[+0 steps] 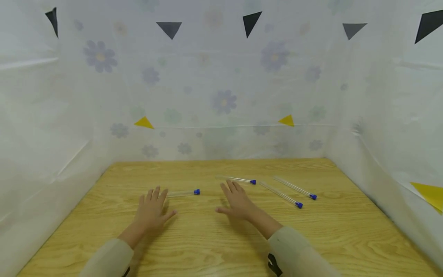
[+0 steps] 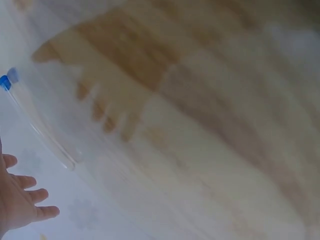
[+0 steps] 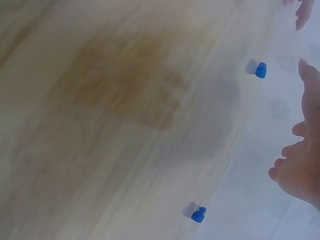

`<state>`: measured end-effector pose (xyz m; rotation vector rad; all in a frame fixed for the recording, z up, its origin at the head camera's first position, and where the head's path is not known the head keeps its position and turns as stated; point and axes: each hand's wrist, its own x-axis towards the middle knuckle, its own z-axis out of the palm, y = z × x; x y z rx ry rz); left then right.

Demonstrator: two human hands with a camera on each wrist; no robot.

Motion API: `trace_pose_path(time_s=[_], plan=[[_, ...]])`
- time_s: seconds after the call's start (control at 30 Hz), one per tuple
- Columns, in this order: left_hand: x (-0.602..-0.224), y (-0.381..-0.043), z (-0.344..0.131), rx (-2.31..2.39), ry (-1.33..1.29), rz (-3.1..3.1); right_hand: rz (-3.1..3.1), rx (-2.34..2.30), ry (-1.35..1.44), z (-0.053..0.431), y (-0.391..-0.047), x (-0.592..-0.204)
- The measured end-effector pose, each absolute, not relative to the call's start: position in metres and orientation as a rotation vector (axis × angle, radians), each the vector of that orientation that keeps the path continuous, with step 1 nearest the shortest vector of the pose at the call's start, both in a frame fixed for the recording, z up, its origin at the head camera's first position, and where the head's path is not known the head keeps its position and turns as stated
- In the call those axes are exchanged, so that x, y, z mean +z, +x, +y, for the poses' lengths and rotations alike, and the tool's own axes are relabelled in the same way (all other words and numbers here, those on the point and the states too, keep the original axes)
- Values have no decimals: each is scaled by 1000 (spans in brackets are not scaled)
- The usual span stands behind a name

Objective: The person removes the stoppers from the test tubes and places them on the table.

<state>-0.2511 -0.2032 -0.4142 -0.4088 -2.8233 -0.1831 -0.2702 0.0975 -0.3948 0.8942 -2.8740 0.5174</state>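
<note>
My left hand [image 1: 151, 211] hovers over the wooden table with its fingers spread, holding nothing. Just beyond its fingertips lies a clear tube with a blue cap [image 1: 197, 192], its far-left end hidden behind the fingers. To the right, my right hand [image 1: 237, 202] is also spread and holds nothing. Its fingertips overlap a second clear tube [image 1: 242, 179] in the head view. Two more blue-capped tubes, one nearer [image 1: 281, 195] and one farther right [image 1: 294, 186], lie slanted beside the right hand. In the left wrist view, the left hand [image 2: 22, 195] is apart from the tube [image 2: 42, 130].
The wood-grain table [image 1: 194, 246] is bounded by a flower-patterned white sheet [image 1: 194, 92] at the back and white sheets at both sides. Black and yellow triangles [image 1: 144, 122] are stuck on the sheets. Pale sleeves [image 1: 297, 250] cover both forearms.
</note>
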Motion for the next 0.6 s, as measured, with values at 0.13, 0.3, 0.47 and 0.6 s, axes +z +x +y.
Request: trace_pose_path(time_s=[0.13, 0.3, 0.47, 0.6], plan=[[-414, -255, -206, -184, -410, -2827, -2857, 538, 904, 91, -276, -392], [-412, -259, -211, -173, -424, -2835, -2865, 610, 903, 82, -282, -390], [-411, -263, -216, -136, -423, -2853, -2895, 612, 902, 71, -286, -388], [-410, -265, -219, -149, -429, -2884, -2929, 579, 898, 61, -288, -388]])
